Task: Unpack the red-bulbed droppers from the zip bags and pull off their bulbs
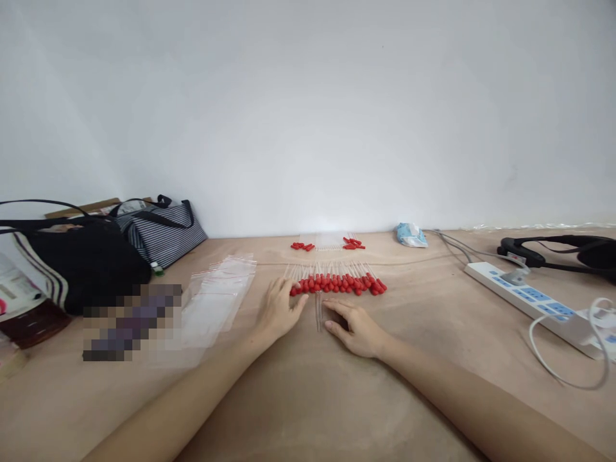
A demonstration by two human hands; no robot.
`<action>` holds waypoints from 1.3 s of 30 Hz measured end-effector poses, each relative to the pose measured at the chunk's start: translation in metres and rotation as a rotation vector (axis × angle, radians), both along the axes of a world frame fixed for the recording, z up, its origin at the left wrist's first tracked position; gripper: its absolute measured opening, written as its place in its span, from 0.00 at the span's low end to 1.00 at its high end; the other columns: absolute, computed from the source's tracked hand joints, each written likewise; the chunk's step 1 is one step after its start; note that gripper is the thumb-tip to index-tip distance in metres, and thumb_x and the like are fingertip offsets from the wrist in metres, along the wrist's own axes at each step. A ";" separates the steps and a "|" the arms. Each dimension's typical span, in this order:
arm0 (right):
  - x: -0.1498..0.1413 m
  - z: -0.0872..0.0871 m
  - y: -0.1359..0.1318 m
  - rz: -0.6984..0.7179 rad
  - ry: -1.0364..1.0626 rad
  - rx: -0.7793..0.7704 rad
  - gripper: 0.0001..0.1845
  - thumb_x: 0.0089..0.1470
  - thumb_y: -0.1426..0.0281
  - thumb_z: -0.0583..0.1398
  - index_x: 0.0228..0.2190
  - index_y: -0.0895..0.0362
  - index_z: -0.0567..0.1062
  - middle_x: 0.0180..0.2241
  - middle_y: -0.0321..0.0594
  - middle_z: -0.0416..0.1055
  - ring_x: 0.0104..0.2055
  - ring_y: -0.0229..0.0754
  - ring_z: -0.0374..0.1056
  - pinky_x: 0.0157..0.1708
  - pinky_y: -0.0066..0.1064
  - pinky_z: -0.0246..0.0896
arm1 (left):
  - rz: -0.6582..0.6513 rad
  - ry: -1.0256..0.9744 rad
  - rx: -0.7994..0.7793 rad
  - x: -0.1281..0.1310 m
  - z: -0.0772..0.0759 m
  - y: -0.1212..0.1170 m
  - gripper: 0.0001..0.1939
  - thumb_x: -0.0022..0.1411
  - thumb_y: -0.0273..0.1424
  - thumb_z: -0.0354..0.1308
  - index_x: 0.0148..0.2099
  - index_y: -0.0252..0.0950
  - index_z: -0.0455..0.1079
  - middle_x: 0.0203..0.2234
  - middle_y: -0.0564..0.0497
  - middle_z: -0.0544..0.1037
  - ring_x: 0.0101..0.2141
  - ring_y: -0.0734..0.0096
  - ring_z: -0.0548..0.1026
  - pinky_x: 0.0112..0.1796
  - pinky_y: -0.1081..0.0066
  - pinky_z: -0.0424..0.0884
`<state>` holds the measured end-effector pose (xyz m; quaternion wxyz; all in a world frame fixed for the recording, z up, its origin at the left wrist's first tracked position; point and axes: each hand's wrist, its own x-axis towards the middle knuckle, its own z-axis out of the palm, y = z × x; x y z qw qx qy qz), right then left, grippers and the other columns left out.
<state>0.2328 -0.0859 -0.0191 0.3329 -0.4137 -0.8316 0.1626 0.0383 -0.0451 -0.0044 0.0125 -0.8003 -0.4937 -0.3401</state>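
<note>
Wall (308, 115): pale, standing behind everything.
Desk (298, 398): brown-covered, bearing both arms' work and the goods around it.
Right arm (447, 391): reaching in from the lower right corner, angled up and leftward, wrist low over the surface.
Left arm (192, 391): slanting up and rightward from the lower left, nearly mirroring the other.
Black bag (96, 263): far left, beside a striped bag (166, 234).
Power strip (534, 300): lying diagonally on the right, with plugs and pale cables.
Clear bags (212, 301): flat, overlapping, left of the left hand.
Red-bulbed droppers (332, 282): in a row just beyond the hands, bulbs facing the person, clear stems pointing to the wall.
Right hand (360, 328): fingers bent, thumb below them; grip slightly apart.
Left hand (282, 311): fingers stretched forward at the row's left end, thumb spread toward the middle; grip apart.
Clear tubes (318, 312): slim, lying between the two hands.
</note>
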 end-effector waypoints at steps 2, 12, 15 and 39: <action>0.000 0.001 -0.001 -0.016 0.029 0.004 0.20 0.50 0.71 0.54 0.46 0.60 0.67 0.47 0.48 0.67 0.49 0.45 0.62 0.49 0.41 0.57 | 0.047 0.036 0.009 -0.002 0.001 0.012 0.07 0.53 0.32 0.54 0.35 0.35 0.64 0.30 0.49 0.69 0.35 0.64 0.66 0.38 0.62 0.64; 0.003 -0.006 0.000 -0.067 0.081 0.057 0.20 0.49 0.71 0.55 0.46 0.59 0.65 0.44 0.48 0.67 0.47 0.44 0.63 0.47 0.40 0.58 | 0.117 -0.193 0.142 -0.016 0.002 0.002 0.08 0.58 0.32 0.49 0.31 0.34 0.66 0.26 0.50 0.68 0.31 0.67 0.68 0.34 0.67 0.65; 0.005 -0.005 -0.002 -0.136 0.125 0.150 0.30 0.50 0.69 0.55 0.54 0.60 0.54 0.52 0.51 0.57 0.54 0.45 0.54 0.50 0.41 0.55 | -0.051 -0.203 0.159 -0.024 0.004 -0.021 0.07 0.58 0.31 0.50 0.35 0.35 0.67 0.30 0.49 0.69 0.35 0.68 0.68 0.37 0.68 0.65; 0.010 0.001 -0.011 0.004 -0.193 0.419 0.11 0.55 0.67 0.51 0.33 0.52 0.74 0.27 0.38 0.71 0.33 0.39 0.64 0.50 0.46 0.46 | -0.483 0.068 0.099 0.004 -0.015 -0.030 0.09 0.61 0.30 0.49 0.38 0.38 0.71 0.36 0.49 0.77 0.44 0.65 0.71 0.49 0.54 0.61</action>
